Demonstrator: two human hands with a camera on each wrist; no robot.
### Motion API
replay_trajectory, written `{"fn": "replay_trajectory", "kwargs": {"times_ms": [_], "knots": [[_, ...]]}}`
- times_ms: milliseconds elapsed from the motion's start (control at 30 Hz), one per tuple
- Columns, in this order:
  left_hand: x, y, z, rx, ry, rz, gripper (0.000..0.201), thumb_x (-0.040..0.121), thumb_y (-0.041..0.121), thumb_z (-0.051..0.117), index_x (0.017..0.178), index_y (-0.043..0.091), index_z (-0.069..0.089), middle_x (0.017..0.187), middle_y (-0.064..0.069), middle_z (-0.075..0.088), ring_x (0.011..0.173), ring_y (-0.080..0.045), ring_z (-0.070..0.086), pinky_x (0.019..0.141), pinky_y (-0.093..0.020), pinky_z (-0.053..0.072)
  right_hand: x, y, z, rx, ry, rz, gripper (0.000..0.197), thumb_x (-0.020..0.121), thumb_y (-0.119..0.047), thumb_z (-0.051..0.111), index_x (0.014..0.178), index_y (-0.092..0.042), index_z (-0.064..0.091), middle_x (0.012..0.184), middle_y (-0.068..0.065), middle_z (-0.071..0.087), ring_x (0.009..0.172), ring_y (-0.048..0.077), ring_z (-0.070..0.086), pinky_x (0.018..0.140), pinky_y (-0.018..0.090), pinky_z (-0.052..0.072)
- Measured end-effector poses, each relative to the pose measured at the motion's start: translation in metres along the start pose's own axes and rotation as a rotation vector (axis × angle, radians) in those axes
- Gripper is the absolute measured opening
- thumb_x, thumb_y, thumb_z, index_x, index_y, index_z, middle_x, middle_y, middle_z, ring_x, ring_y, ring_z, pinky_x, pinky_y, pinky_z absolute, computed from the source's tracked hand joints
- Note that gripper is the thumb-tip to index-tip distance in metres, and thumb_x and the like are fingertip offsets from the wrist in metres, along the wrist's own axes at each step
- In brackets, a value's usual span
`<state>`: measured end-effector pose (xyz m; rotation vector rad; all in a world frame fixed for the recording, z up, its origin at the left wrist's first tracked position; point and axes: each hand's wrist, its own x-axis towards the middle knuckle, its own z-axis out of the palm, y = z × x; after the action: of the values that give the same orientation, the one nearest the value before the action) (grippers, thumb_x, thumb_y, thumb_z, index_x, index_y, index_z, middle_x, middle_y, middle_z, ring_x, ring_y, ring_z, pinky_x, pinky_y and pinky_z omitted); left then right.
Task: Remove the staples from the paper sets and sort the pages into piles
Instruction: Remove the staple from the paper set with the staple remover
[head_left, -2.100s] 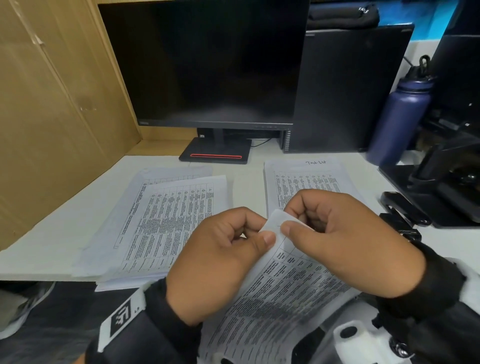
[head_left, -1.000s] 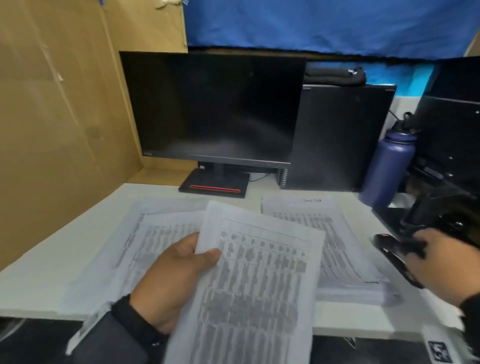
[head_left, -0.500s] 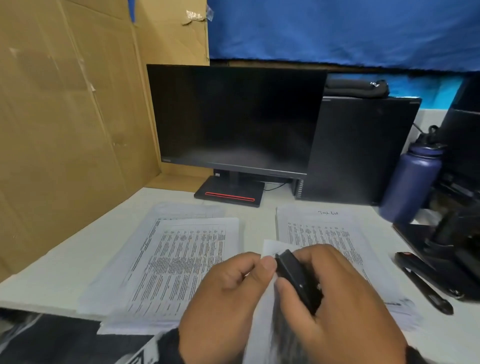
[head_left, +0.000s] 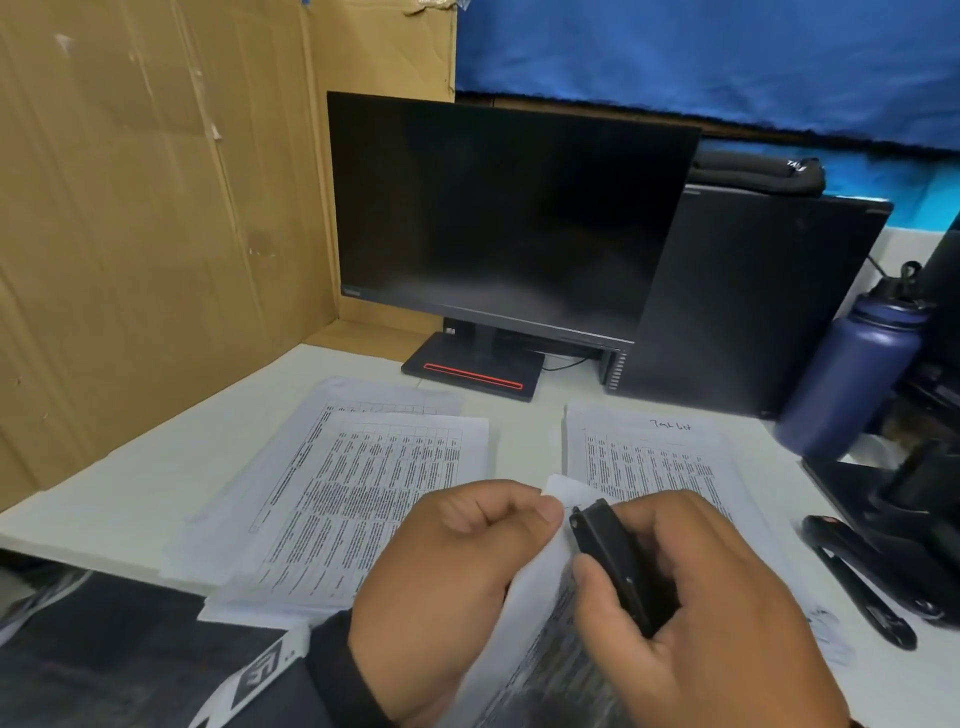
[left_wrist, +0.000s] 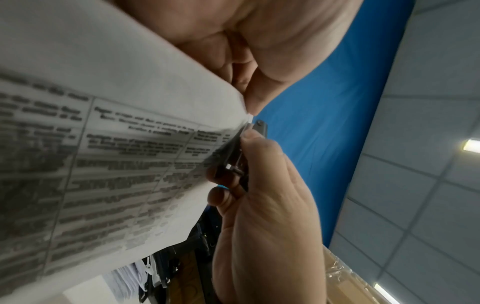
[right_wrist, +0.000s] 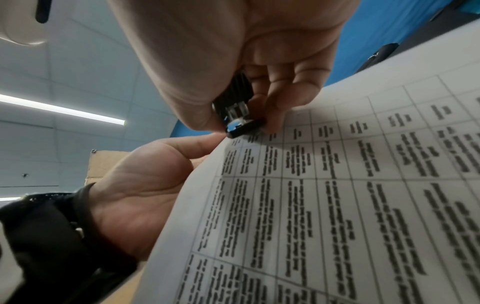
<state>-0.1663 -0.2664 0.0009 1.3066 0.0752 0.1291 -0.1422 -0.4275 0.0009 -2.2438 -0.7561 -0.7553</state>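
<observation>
The left hand (head_left: 457, 582) pinches the white printed paper set (right_wrist: 337, 205) at its corner; the right hand (head_left: 717, 613) grips a black staple remover (head_left: 608, 561) there. Two loose-page piles (head_left: 363, 493) lie on the white table (head_left: 130, 483), so sorting looks part done.

black staple remover (head_left: 615, 566), white gridded pages (head_left: 374, 493), navy bottle (head_left: 852, 384)
</observation>
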Motion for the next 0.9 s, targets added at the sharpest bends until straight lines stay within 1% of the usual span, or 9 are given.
{"fn": "replay_trajectory", "kwargs": {"times_ms": [67, 133, 233, 433, 533, 600, 700, 833, 900], "knots": [[-0.002, 0.0, 0.001, 0.003, -0.002, -0.018, 0.02, 0.093, 0.014, 0.069, 0.077, 0.003, 0.076, 0.059, -0.008, 0.067, 0.046, -0.011, 0.057, 0.048, -0.018, 0.046, -0.001, -0.002, 0.0, -0.016, -0.001, -0.003, 0.018, 0.073, -0.049, 0.058, 0.085, -0.036, 0.054, 0.077, -0.016, 0.052, 0.07, 0.006, 0.053, 0.06, 0.016, 0.043], [-0.004, 0.001, 0.004, 0.017, -0.003, -0.034, 0.019, 0.093, 0.013, 0.066, 0.08, 0.003, 0.077, 0.065, -0.011, 0.07, 0.052, -0.015, 0.06, 0.05, -0.021, 0.048, -0.002, -0.002, -0.001, -0.035, -0.008, -0.009, 0.017, 0.073, -0.048, 0.057, 0.084, -0.035, 0.054, 0.076, -0.014, 0.051, 0.067, 0.006, 0.052, 0.06, 0.017, 0.043], [-0.004, 0.001, 0.005, 0.015, 0.025, -0.034, 0.02, 0.091, 0.016, 0.068, 0.075, 0.009, 0.078, 0.061, -0.009, 0.067, 0.045, -0.013, 0.056, 0.045, -0.018, 0.043, -0.002, 0.0, -0.003, -0.054, -0.043, -0.016, 0.017, 0.071, -0.047, 0.059, 0.081, -0.035, 0.054, 0.074, -0.015, 0.05, 0.064, 0.005, 0.05, 0.058, 0.018, 0.043], [-0.004, 0.005, 0.004, 0.05, -0.008, 0.01, 0.023, 0.091, 0.019, 0.073, 0.068, 0.014, 0.075, 0.058, -0.007, 0.06, 0.045, -0.012, 0.048, 0.044, -0.017, 0.038, -0.002, -0.003, -0.007, -0.001, -0.018, -0.02, 0.016, 0.069, -0.046, 0.06, 0.08, -0.035, 0.056, 0.074, -0.016, 0.053, 0.062, 0.001, 0.053, 0.053, 0.01, 0.042], [-0.005, 0.006, 0.004, 0.114, -0.036, 0.056, 0.022, 0.08, 0.038, 0.074, 0.073, 0.017, 0.075, 0.064, -0.012, 0.053, 0.057, -0.021, 0.041, 0.055, -0.026, 0.032, -0.002, -0.003, -0.01, 0.005, -0.006, -0.019, 0.016, 0.067, -0.045, 0.06, 0.079, -0.034, 0.057, 0.072, -0.017, 0.052, 0.063, 0.0, 0.052, 0.053, 0.005, 0.04], [-0.006, 0.004, 0.003, 0.158, -0.021, 0.105, 0.024, 0.075, 0.043, 0.07, 0.074, 0.02, 0.075, 0.065, -0.01, 0.055, 0.063, -0.023, 0.042, 0.063, -0.033, 0.035, -0.002, -0.003, -0.01, 0.0, -0.003, -0.014, 0.017, 0.067, -0.045, 0.06, 0.079, -0.034, 0.056, 0.072, -0.016, 0.052, 0.063, 0.001, 0.052, 0.054, 0.005, 0.04], [-0.01, 0.004, 0.005, 0.244, 0.005, 0.141, 0.03, 0.07, 0.051, 0.069, 0.076, 0.022, 0.076, 0.065, -0.009, 0.06, 0.063, -0.021, 0.049, 0.068, -0.037, 0.042, -0.003, -0.006, -0.009, -0.008, 0.012, -0.009, 0.015, 0.068, -0.043, 0.059, 0.078, -0.033, 0.054, 0.071, -0.012, 0.052, 0.061, 0.004, 0.051, 0.054, 0.007, 0.04], [-0.011, -0.001, 0.007, 0.262, 0.029, 0.143, 0.044, 0.06, 0.06, 0.068, 0.078, 0.02, 0.077, 0.073, -0.027, 0.066, 0.065, -0.02, 0.053, 0.071, -0.036, 0.046, -0.006, -0.01, -0.008, -0.069, 0.022, -0.028, 0.011, 0.071, -0.038, 0.059, 0.079, -0.03, 0.055, 0.072, -0.008, 0.051, 0.056, 0.008, 0.048, 0.057, 0.014, 0.041], [-0.009, -0.005, 0.007, 0.2, 0.028, 0.122, 0.046, 0.058, 0.059, 0.07, 0.076, 0.017, 0.077, 0.067, -0.024, 0.061, 0.064, -0.021, 0.051, 0.069, -0.035, 0.045, -0.009, -0.013, -0.008, -0.182, 0.025, -0.068, 0.009, 0.075, -0.033, 0.059, 0.08, -0.026, 0.06, 0.074, -0.005, 0.052, 0.05, 0.013, 0.046, 0.059, 0.023, 0.039]]}}
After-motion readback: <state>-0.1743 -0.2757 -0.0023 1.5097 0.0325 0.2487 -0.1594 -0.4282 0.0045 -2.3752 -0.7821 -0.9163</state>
